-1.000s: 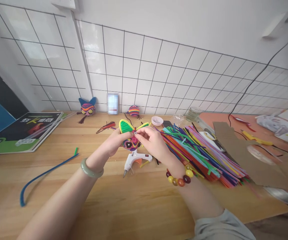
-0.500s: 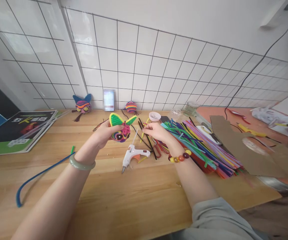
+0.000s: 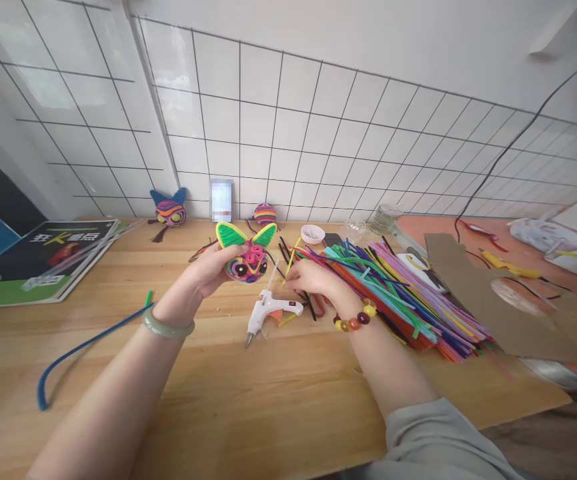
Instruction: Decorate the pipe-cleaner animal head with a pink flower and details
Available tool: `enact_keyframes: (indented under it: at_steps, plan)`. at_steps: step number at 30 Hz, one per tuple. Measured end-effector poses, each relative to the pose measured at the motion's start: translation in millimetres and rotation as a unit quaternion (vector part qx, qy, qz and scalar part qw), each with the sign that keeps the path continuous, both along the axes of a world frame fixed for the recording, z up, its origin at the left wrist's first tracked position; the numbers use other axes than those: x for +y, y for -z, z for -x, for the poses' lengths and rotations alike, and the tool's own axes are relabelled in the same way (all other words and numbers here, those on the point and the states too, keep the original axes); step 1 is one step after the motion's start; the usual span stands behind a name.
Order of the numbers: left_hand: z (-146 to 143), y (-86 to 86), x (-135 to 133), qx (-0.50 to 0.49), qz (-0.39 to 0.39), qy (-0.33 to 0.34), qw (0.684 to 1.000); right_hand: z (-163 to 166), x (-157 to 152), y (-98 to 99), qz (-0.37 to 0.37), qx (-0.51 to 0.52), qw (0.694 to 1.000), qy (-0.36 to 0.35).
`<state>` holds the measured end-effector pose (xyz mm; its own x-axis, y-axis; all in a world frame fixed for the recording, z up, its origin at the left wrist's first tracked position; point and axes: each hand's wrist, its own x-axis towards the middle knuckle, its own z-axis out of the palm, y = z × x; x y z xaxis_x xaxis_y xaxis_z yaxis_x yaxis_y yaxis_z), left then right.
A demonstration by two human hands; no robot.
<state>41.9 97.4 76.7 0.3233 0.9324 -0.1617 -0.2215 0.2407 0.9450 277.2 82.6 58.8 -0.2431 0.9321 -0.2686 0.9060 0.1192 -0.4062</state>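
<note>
My left hand [image 3: 213, 268] grips a pipe-cleaner animal head [image 3: 248, 265] from its left side, thumb across its top. The head has green ears edged in yellow, a pink looped bow, black-and-white eyes and multicoloured stripes. My right hand [image 3: 311, 277] is low over loose pipe cleaners, its fingertips drawn together beside a yellow pipe cleaner [image 3: 293, 255]. Whether they hold it or something small is unclear. A white glue gun [image 3: 271, 310] lies just below and between both hands, nozzle towards me.
Right of my right hand lies a large bundle of coloured pipe cleaners [image 3: 398, 293]. Behind are a pink bowl [image 3: 313, 234], a phone [image 3: 221, 200], a blue-eared head [image 3: 169, 208] and a striped ball [image 3: 265, 214]. A blue pipe cleaner [image 3: 85, 343], a book [image 3: 43, 257] and cardboard [image 3: 461, 287] flank them.
The animal head has turned so its face and both ears now point more towards me. My right hand has shifted slightly down towards the pipe cleaners, its fingers curling in more.
</note>
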Motion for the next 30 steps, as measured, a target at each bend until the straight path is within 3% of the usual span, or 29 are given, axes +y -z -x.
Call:
enact_keyframes:
  at_steps: [4,7,10,14,18,22,24,26,30]
  plan:
    - [2,-2.1,0,-0.056,-0.010,0.011,0.998,10,-4,5.1,0.096,-0.024,0.988,-0.118]
    - [5,-3.8,-1,-0.087,-0.008,0.041,0.995,14,2,16.4,0.094,-0.024,0.977,-0.192]
    - [6,-4.5,-2,-0.102,-0.009,0.056,0.993,12,9,20.8,0.094,0.002,0.974,-0.205]
    - [10,-5.1,0,-0.089,-0.042,0.040,0.994,-3,8,3.9,0.090,0.062,0.980,-0.167]
    - [15,-5.9,4,-0.069,-0.074,-0.001,0.995,-25,0,-22.0,0.014,0.211,0.973,-0.096]
    - [17,-6.6,6,-0.047,-0.099,-0.029,0.994,-39,-7,-33.6,-0.054,0.403,0.914,0.001]
    - [16,-7.3,4,-0.039,-0.107,-0.038,0.993,-38,-10,-35.4,-0.079,0.477,0.875,0.010]
    - [14,-8.8,2,-0.026,-0.113,-0.044,0.992,-31,-13,-36.8,-0.124,0.504,0.855,0.017]
    - [10,-13.4,-4,0.011,-0.137,-0.046,0.989,-17,-19,-38.9,-0.221,0.454,0.858,0.092]
